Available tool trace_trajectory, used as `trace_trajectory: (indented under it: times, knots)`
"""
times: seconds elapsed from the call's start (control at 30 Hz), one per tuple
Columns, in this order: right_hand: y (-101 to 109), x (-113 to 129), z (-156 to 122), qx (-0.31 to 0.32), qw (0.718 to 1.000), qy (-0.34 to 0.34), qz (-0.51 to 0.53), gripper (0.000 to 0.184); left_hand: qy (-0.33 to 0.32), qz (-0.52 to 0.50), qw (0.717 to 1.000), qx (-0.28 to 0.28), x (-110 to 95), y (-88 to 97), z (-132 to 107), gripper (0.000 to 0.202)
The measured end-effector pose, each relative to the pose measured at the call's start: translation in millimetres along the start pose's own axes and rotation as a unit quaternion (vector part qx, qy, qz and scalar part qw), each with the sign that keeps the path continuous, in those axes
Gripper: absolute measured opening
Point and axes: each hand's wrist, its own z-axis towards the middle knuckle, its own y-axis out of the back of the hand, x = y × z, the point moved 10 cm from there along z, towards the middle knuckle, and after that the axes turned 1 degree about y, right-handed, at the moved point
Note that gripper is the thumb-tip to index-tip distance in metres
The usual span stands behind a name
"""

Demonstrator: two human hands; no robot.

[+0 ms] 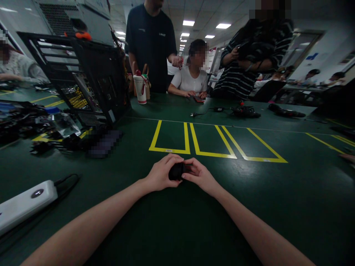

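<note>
A small black rounded object is between my two hands, above or on the green table; its kind does not show clearly. My left hand wraps around its left side, thumb below and fingers over the top. From the right, my right hand closes on its other end with the thumb and fingertips. Part of the object is hidden behind my fingers. Just beyond the hands, yellow tape marks out several open-ended boxes on the table.
At the left stand a black computer case, a clear bottle and a tangle of dark parts. A white device with a lens lies at near left. Across the table are a paper cup, black cables and several people.
</note>
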Motion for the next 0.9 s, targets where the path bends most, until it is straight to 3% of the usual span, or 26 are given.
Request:
trace_trajectory:
  times: [0.1,0.27,0.63,0.8,0.9]
  knots:
    - [0,-2,1,0.004,1.0,0.015,0.011,0.036,0.002,-0.002,1.0,0.002,0,-0.1,0,0.058]
    - [5,3,0,-0.031,0.998,0.04,-0.027,0.022,0.0,0.001,1.0,0.0,0,0.7,0,0.058]
    - [-3,1,0,0.007,1.0,0.019,0.006,0.037,-0.002,0.004,1.0,-0.001,0,-0.5,0,0.059]
    - [2,8,-2,-0.027,0.999,0.037,-0.016,0.021,-0.006,0.007,1.0,-0.002,-1,0.0,0,0.059]
    - [3,8,-1,-0.031,0.999,0.027,-0.029,0.023,-0.005,0.006,1.0,0.002,-1,0.2,0,0.058]
